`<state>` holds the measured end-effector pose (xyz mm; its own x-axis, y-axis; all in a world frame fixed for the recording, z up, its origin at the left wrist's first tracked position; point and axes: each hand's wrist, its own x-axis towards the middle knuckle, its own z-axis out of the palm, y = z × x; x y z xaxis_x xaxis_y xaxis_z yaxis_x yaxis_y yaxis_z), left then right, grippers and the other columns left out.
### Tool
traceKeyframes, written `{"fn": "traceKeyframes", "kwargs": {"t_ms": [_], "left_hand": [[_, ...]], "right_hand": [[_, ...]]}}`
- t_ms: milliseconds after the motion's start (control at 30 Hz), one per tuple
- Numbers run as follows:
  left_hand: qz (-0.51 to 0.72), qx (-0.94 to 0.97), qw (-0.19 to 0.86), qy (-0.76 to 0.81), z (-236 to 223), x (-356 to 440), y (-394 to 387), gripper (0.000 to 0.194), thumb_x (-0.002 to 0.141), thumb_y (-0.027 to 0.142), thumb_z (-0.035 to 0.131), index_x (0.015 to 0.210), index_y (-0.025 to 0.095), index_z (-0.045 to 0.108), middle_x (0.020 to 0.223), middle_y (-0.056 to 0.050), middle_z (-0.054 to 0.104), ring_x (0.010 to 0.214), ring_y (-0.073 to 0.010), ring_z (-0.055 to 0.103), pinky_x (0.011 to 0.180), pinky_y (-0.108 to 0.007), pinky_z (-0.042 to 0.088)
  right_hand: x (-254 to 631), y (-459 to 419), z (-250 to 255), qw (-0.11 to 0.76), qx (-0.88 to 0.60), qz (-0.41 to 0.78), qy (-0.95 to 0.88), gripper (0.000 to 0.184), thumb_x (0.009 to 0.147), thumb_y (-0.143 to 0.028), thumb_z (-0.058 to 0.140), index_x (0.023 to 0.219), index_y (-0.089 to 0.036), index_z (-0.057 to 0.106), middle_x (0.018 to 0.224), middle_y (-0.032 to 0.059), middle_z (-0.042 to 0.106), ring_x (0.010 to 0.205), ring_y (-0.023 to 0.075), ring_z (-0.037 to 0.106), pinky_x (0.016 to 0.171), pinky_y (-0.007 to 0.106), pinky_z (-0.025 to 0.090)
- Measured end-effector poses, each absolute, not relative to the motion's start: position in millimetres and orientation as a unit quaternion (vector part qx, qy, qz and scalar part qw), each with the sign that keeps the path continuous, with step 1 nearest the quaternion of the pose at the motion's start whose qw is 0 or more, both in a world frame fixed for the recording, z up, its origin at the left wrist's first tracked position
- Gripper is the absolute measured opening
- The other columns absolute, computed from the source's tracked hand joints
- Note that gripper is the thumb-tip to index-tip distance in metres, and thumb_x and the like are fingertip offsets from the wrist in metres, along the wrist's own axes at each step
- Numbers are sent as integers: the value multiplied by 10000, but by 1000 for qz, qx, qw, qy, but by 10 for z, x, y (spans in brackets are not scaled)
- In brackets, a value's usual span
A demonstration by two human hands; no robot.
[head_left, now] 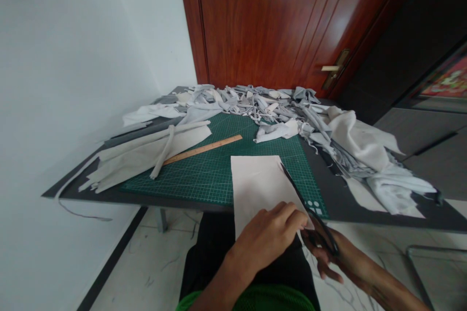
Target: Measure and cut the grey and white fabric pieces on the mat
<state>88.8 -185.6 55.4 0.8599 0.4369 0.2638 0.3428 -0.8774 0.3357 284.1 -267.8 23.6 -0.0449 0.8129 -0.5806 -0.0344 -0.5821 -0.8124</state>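
A pale, nearly white sheet of fabric or paper (255, 180) lies partly on the green cutting mat and hangs over the table's front edge toward my lap. My left hand (272, 233) pinches the sheet near its lower right side, fingers closed on it. Black-handled scissors (323, 233) are in my right hand (321, 252), just right of the left one. Their dark blade runs up along the sheet's right edge. Whether the blades are parted cannot be made out.
The green cutting mat (189, 180) bears a wooden ruler (204, 149). Long cloth strips (146, 155) lie to the left. A heap of grey and white scraps (248, 99) stretches along the back, and more crumpled cloth (365, 146) lies right. A wooden door (270, 24) stands behind.
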Motion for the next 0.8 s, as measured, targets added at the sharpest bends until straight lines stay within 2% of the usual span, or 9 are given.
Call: {"fn": "traceKeyframes", "kwargs": {"t_ms": [133, 267, 333, 533, 800], "left_hand": [[165, 955, 135, 206, 550, 887, -1858, 93, 1063, 189, 522, 1123, 200, 593, 1127, -8, 681, 952, -167, 678, 679, -280, 584], [161, 955, 136, 207, 551, 887, -1860, 101, 1060, 191, 536, 1144, 202, 589, 1151, -7, 683, 964, -167, 680, 668, -284, 581], [161, 956, 135, 206, 557, 886, -1861, 106, 1060, 198, 540, 1153, 202, 590, 1162, -8, 685, 968, -165, 681, 664, -283, 576], [159, 956, 134, 205, 561, 881, -1859, 98, 1055, 188, 546, 1137, 206, 596, 1148, -4, 687, 957, -164, 681, 648, -285, 569], [164, 956, 136, 202, 537, 881, -1855, 109, 1066, 191, 522, 1144, 204, 598, 1119, -19, 674, 959, -152, 669, 688, -265, 570]], "right_hand": [[2894, -2686, 205, 321, -617, 641, -324, 753, 654, -946, 633, 776, -210, 528, 512, -116, 335, 352, 72, 390, 382, 243, 462], [2925, -2689, 217, 310, -619, 642, -330, 758, 685, -952, 598, 792, -205, 534, 524, -104, 360, 367, 78, 428, 352, 208, 413], [2928, -2683, 225, 307, -618, 641, -336, 778, 688, -969, 572, 791, -199, 546, 514, -105, 353, 355, 76, 416, 339, 206, 398], [2921, -2663, 263, 302, -618, 632, -357, 803, 674, -1000, 539, 787, -204, 534, 509, -118, 349, 330, 58, 353, 386, 245, 488], [2961, -2662, 230, 304, -609, 634, -367, 763, 732, -975, 513, 766, -213, 502, 516, -111, 358, 329, 64, 367, 369, 234, 453]]}}
